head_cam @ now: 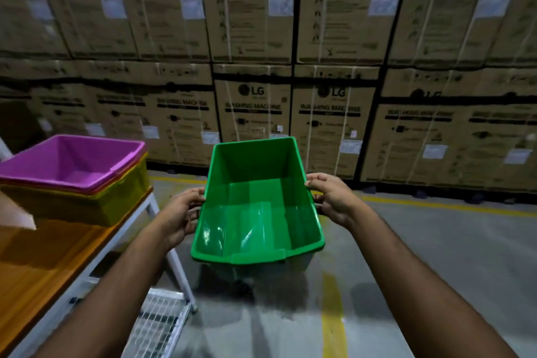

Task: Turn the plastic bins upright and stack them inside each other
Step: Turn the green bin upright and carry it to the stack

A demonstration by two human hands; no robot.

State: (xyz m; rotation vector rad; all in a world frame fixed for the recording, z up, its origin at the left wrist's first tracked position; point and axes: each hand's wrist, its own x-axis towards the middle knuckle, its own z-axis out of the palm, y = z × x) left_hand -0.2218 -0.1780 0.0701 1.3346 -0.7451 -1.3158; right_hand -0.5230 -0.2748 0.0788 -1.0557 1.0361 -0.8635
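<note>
Green bin (255, 200) is up in the air, open side up, held out over the concrete floor (436, 256) just right of the table (43, 256). Behind it all is a wall of stacked cardboard boxes (334, 23) marked LG washing machine. On the table's far corner sits a purple bin (72, 163) nested inside a yellow bin (87, 206), with a reddish rim peeking out between them. Left hand (181, 213) grips the green bin's left rim, right hand (331, 197) grips the right rim, thumbs hooked over the edge.
</note>
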